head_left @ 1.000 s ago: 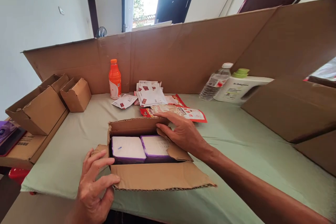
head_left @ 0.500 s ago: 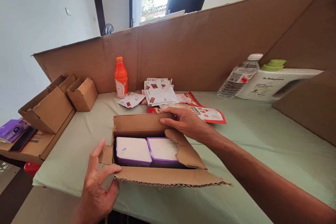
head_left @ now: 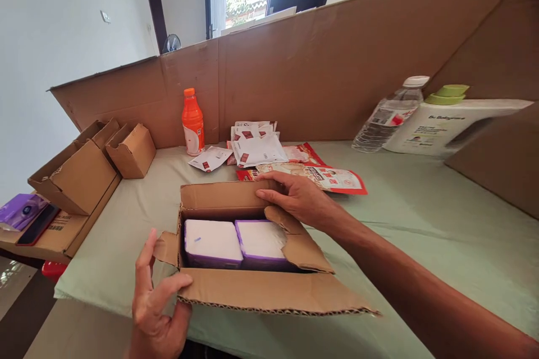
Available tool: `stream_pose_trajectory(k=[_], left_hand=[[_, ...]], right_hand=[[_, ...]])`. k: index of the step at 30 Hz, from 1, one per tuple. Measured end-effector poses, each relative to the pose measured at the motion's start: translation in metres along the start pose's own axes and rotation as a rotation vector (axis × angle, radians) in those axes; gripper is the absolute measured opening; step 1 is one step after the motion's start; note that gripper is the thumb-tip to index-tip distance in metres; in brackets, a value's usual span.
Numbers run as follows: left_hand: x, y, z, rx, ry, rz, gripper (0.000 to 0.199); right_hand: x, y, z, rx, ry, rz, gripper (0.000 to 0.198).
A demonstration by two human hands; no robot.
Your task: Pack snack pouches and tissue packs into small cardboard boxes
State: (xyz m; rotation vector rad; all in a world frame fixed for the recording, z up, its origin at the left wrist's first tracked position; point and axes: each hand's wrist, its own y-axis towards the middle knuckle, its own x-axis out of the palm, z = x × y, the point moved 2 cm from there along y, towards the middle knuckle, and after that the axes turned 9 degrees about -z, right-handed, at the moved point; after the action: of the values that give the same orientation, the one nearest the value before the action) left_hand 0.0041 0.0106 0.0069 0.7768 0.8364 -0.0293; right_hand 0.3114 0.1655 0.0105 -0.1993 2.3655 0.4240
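One open cardboard box [head_left: 269,291] stood on a table covered with a pale green cloth [head_left: 421,207], close to the front edge and left of the middle. Two purple-edged packs [head_left: 213,235] with white faces lay side by side inside it. Four flaps showed: near, far, left and right, the right one slanting partly over the second pack.

Two bare hands held the box. The left hand [head_left: 158,308] pinched the left corner of the near flap between thumb and one finger; another finger stood raised beside the left flap. The right hand [head_left: 297,196] gripped the right end of the far flap, its thumb on the inner face.

Behind the box, toward the back edge, lay a pile of white sachets [head_left: 259,150], too overlapped to count, with one single sachet [head_left: 210,159] at its left. At least two red-edged packets [head_left: 343,178] lay in front of the pile and to its right. One orange bottle [head_left: 193,126] stood upright near the back edge, left of the sachets. Toward the back right corner, one clear bottle [head_left: 381,123] leaned against one white jug [head_left: 435,126] with a green cap. Near the back left corner stood one small open carton [head_left: 133,151]. One cardboard screen [head_left: 295,78] rose along the back edge.
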Motion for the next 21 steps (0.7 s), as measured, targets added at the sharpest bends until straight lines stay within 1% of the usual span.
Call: stream_pose_trajectory(k=[2,5,14,18,21], left_hand=[[0.001,-0.002,-0.002,-0.011,-0.013,0.025,0.031],[0.0,-0.001,-0.002,0.003,0.005,0.061,0.031],[-0.007,0.009,-0.001,0.01,0.117,-0.029,0.032],[-0.01,0.02,-0.004,0.016,0.136,-0.091,0.023],[-0.01,0.023,-0.007,-0.019,0.1,-0.064,0.018]], right_hand=[[0.0,0.0,0.002,-0.006,0.007,0.012,0.032],[0.001,0.0,0.003,0.0,0.019,0.018,0.033],[0.002,-0.004,0.002,0.021,0.032,0.06,0.037],[0.002,-0.004,0.002,0.025,0.034,0.052,0.038],[0.002,-0.005,0.002,0.017,0.03,0.057,0.037]])
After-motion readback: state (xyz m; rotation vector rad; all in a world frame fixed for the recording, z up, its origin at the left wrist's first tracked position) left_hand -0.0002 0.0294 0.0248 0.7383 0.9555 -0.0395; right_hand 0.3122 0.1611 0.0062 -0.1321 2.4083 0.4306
